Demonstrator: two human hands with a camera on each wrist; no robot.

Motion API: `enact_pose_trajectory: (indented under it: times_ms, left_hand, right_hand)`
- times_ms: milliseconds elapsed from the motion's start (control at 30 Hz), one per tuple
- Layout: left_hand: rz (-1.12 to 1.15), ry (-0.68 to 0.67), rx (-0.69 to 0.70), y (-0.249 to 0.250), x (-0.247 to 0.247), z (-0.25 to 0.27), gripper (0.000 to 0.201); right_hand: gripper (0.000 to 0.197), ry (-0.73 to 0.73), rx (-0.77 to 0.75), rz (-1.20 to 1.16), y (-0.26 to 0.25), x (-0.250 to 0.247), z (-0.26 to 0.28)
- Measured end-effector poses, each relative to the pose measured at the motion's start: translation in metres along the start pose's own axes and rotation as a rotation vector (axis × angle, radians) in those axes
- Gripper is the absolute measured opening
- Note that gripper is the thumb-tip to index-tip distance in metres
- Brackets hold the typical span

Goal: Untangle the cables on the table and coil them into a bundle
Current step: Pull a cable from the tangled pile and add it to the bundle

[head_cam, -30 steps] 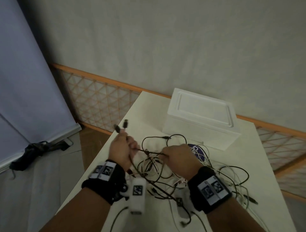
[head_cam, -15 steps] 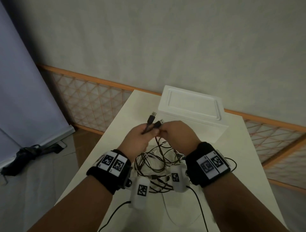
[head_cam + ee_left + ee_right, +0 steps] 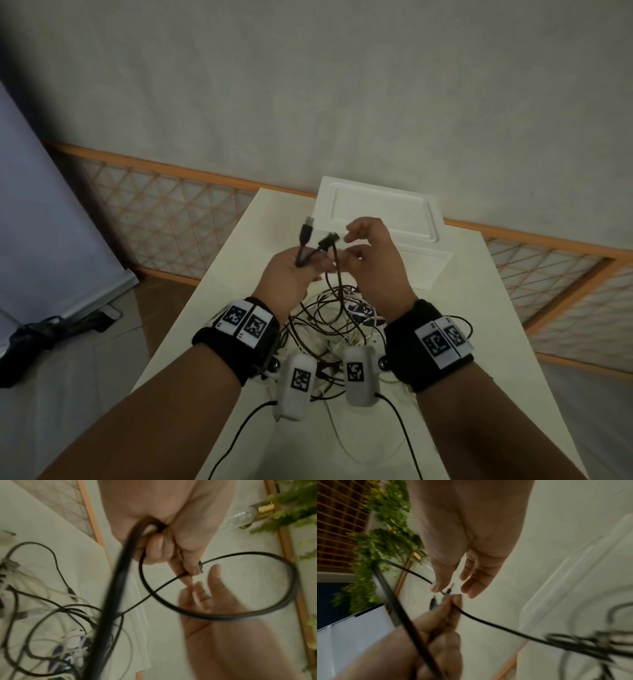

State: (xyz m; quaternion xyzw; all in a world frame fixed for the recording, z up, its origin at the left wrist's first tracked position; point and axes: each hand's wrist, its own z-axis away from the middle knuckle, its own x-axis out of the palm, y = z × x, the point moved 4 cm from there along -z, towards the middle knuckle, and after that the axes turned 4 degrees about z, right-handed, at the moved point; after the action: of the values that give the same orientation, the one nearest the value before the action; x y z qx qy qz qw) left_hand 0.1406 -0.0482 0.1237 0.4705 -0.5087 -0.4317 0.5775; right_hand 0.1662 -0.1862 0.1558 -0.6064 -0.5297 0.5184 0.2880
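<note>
Above the table [image 3: 462,342], my left hand [image 3: 308,263] grips a black cable [image 3: 337,277] by both ends, so two plugs [image 3: 307,229] stick up past its fingers. In the left wrist view the left hand [image 3: 171,547] has its fingers curled round the cable, and a black loop [image 3: 240,609] swings out to the right. Close beside the plugs is my right hand [image 3: 349,243], with relaxed fingers [image 3: 471,585] and nothing held. The cable runs down into a tangle of black and white cables [image 3: 325,325] on the table below both wrists.
A white foam box [image 3: 380,219] stands at the far end of the table, just behind my hands. A blue and white packet [image 3: 359,308] lies under the tangle. The table's left edge drops to the floor, where a dark bag [image 3: 41,335] lies.
The right hand left the tangle, came up to the left hand at the plugs, then let go and opened. Both hands rose and moved toward the box.
</note>
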Motion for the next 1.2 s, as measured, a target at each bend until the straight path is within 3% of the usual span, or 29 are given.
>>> enact_pose_trajectory:
  times_ms: [67, 167, 267, 367, 467, 633, 767, 867, 1000, 1133, 1200]
  left_hand:
    - [0.069, 0.064, -0.003, 0.008, -0.003, -0.004, 0.006]
    - [0.158, 0.078, -0.002, 0.018, -0.003, -0.010, 0.007]
    - [0.175, 0.040, 0.001, 0.015, 0.001, -0.014, 0.013]
    - [0.048, -0.041, -0.047, 0.000, 0.007, -0.013, 0.023]
    - [-0.083, -0.128, -0.071, -0.017, 0.015, -0.013, 0.014]
    - [-0.165, -0.079, -0.002, -0.018, 0.014, -0.026, 0.004]
    - [-0.302, -0.082, 0.048, -0.020, 0.012, -0.034, 0.018]
    - [-0.253, -0.054, -0.007, -0.023, 0.010, -0.037, 0.016]
    - [-0.074, -0.030, -0.106, -0.028, 0.008, -0.040, 0.014]
    - [-0.144, -0.056, -0.047, -0.025, 0.010, -0.039, 0.011]
    - [-0.156, -0.049, -0.026, -0.025, 0.009, -0.038, 0.007]
  right_hand:
    - [0.034, -0.092, 0.056, 0.126, 0.020, 0.006, 0.007]
    - [0.008, -0.325, 0.059, 0.406, 0.049, 0.016, 0.016]
    - [0.011, -0.273, 0.090, 0.502, 0.052, 0.004, 0.011]
    - [0.021, -0.159, 0.035, 0.378, 0.032, -0.005, 0.000]
    - [0.029, -0.082, -0.026, 0.303, 0.010, -0.011, -0.008]
    - [0.023, -0.037, -0.048, 0.326, 0.016, -0.005, -0.003]
    - [0.046, 0.010, 0.023, 0.210, 0.031, 0.004, 0.003]
    - [0.056, 0.015, 0.091, 0.081, 0.038, 0.006, 0.005]
    - [0.042, -0.063, 0.137, 0.194, 0.044, 0.007, 0.003]
    - [0.018, -0.163, 0.118, 0.618, 0.046, 0.011, -0.007]
    - [0.013, -0.198, 0.110, 0.720, 0.044, 0.012, -0.010]
